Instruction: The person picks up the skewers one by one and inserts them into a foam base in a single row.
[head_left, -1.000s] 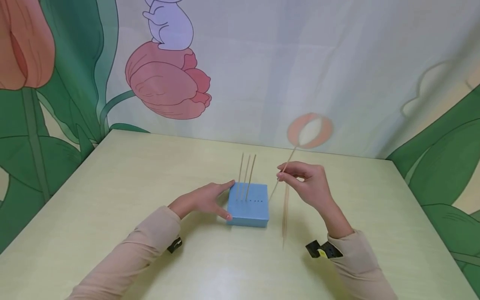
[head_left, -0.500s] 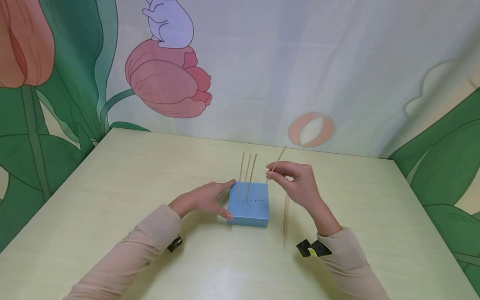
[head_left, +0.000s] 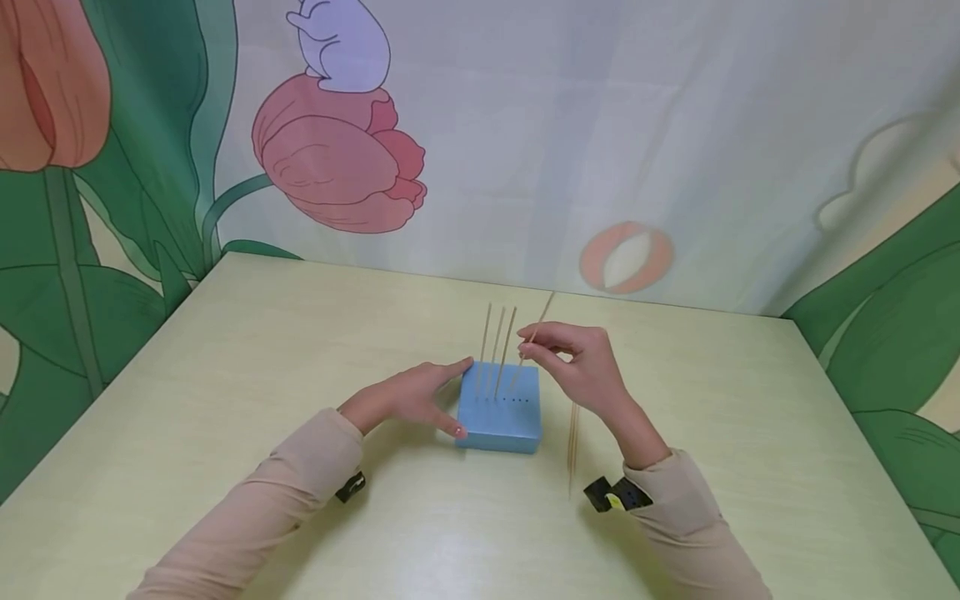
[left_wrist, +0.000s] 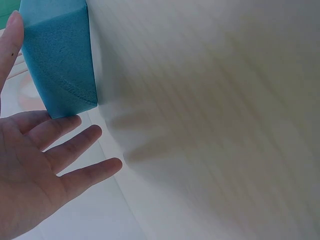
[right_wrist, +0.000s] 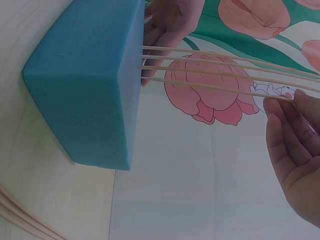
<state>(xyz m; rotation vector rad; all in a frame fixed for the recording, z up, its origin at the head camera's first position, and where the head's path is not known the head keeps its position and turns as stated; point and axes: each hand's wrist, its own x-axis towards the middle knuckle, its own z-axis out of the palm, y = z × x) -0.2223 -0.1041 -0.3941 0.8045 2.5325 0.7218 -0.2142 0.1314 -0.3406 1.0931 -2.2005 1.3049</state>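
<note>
The thumb and fingertips of the right hand [head_left: 573, 362] pinch a thin wooden stick [head_left: 546, 307], which leans with its upper end to the right; its lower end comes down to the top of a light-blue block [head_left: 498, 425], and whether it sits in a hole cannot be told. The fingers of the left hand [head_left: 412, 396] are straight and spread, thumb at the block's near left corner, forefinger at the far left corner. Three upright sticks [head_left: 506, 350] stand in the block's top, with a line of small dark holes [head_left: 514, 400] running on to their right. Just beside the block, on its right, a few loose sticks [head_left: 573, 450] lie together on a pale yellow table [head_left: 337, 325] with faint streaks of grain and a soft glare near its front. Beige sleeves [head_left: 262, 483] cover both forearms, with a small black device [head_left: 618, 494] at the right cuff. Behind the table's far edge hangs a whitish backdrop [head_left: 510, 167], lightly creased, printed with a pink tulip [head_left: 330, 167], a pale animal [head_left: 348, 46] sitting on it, a peach-and-white oval [head_left: 628, 257] and big green leaves at both sides.
</note>
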